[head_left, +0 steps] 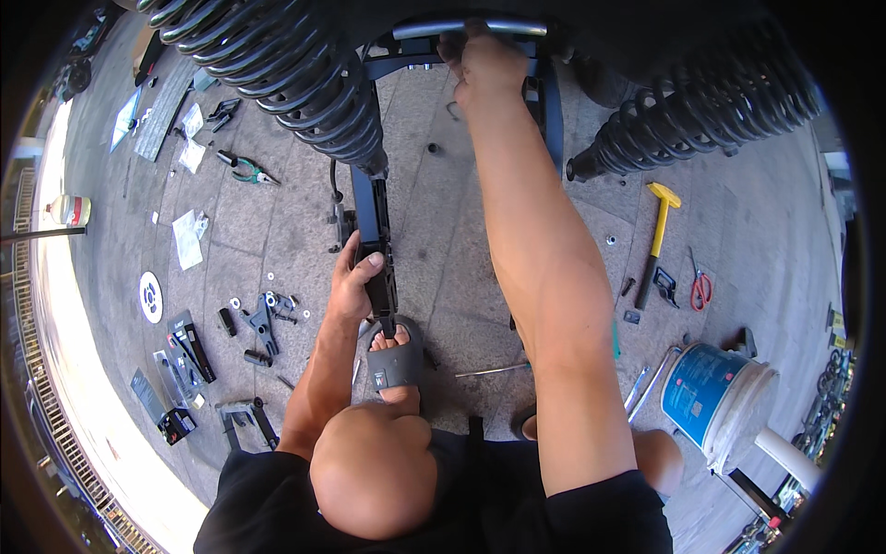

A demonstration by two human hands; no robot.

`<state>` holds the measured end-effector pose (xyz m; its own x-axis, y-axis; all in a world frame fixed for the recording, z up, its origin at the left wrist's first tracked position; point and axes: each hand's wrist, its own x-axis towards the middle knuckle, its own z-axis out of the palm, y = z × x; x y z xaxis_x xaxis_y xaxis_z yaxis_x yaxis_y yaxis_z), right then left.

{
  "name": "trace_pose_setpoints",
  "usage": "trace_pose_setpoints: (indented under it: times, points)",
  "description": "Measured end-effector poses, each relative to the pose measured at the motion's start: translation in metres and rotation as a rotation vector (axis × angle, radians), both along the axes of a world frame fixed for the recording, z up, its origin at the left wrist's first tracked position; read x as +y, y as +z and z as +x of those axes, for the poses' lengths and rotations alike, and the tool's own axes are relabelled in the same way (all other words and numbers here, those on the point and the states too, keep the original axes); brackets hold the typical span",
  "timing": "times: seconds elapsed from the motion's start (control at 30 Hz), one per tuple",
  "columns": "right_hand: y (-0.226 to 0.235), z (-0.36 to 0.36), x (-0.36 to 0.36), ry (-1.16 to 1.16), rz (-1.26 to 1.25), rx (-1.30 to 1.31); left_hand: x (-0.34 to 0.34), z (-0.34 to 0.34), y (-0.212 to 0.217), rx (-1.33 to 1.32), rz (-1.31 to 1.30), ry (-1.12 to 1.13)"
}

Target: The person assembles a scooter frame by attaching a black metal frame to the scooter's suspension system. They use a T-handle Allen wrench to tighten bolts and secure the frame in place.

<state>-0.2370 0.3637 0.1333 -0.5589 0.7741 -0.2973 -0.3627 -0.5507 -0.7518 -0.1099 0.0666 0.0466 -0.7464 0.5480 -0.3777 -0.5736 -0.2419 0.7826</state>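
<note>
Under left hand (355, 282), black metal frame (377, 222)

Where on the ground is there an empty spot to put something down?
Bare paving lies between the black frame rail and the right forearm, and between the yellow hammer and the right coil spring. The left side is crowded with small parts, plastic bags and pliers.

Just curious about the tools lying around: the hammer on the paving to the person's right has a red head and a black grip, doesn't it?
Not quite. In the head view the hammer on the paving to the person's right has a yellow head, not a red one; its grip is black. The red thing nearby is a pair of scissors.
</note>
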Motion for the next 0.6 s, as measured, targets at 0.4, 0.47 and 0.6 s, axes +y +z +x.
trace_pose_setpoints:
  times: [0.4, 0.47, 0.6]
  points:
    - [-0.011, -0.011, 0.011, -0.122, 0.058, 0.011, -0.007, 0.0, -0.013, -0.001, 0.011, 0.003]
    - [-0.011, -0.008, 0.01, -0.104, 0.087, -0.002, -0.008, 0.0, -0.014, -0.005, 0.015, 0.008]
    - [-0.008, -0.002, 0.009, -0.012, 0.043, -0.069, -0.006, 0.001, -0.013, 0.06, -0.037, -0.008]
